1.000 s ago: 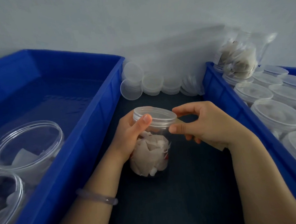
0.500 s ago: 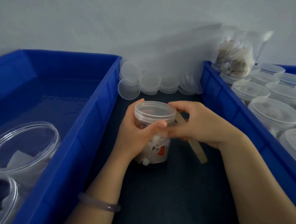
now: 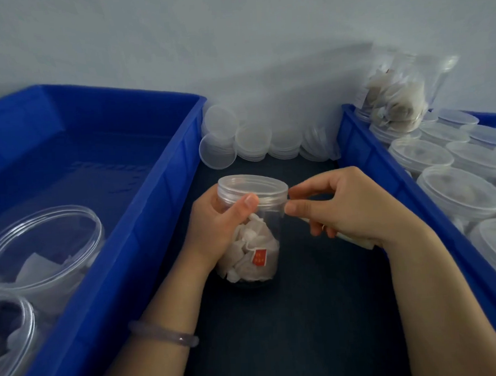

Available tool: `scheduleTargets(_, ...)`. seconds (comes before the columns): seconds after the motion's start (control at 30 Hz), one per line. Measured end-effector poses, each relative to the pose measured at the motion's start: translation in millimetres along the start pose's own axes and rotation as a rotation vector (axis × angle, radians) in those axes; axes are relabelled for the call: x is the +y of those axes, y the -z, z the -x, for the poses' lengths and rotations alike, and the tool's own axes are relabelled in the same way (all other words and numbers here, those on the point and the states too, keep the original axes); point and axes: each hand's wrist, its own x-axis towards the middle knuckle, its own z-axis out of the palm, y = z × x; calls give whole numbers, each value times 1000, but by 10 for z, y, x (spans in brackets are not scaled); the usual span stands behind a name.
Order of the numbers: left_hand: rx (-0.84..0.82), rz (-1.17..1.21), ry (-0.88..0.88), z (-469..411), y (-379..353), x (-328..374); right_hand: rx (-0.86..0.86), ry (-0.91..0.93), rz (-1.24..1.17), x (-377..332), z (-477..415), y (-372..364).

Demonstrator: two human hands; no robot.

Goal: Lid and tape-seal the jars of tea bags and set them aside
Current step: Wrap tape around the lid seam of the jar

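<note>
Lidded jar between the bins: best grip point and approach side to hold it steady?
Probably the clear wall of the jar, just under the lid, from the left. It stands upright and round, so fingers can wrap it, as the left hand does. The right hand pinches a tape strip at the lid's right edge, so that side is busy.

Pretty tight lane: left bin (image 3: 146, 236) walls off 9 o'clock, right bin (image 3: 383, 163) packed with lidded jars (image 3: 460, 197) blocks 3, loose lids (image 3: 253, 141) pile up at 12. The jar (image 3: 252, 245) sits mid-lane, so bare worktop (image 3: 319, 313) only opens toward 6.
</note>
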Motion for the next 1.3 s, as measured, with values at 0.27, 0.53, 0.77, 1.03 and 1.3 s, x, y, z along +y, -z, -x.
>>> scheduleTargets(0.27, -175, 87, 102, 0, 91, -6, 1, 107, -5, 9, -42, -68)
scheduleTargets(0.53, -215, 185, 195, 15, 50, -7, -101, 91, -99, 33, -52, -114)
scheduleTargets(0.77, -52, -209, 106, -4, -31, 76, 44, 141, 56, 21, -115, -185)
scheduleTargets(1.03, -43, -118, 95, 11, -29, 91, -153, 74, -140, 81, -56, -51)
scheduleTargets(1.3, -156, 17, 42, 37, 7, -4, -142, 48, -176, 126, -71, -2)
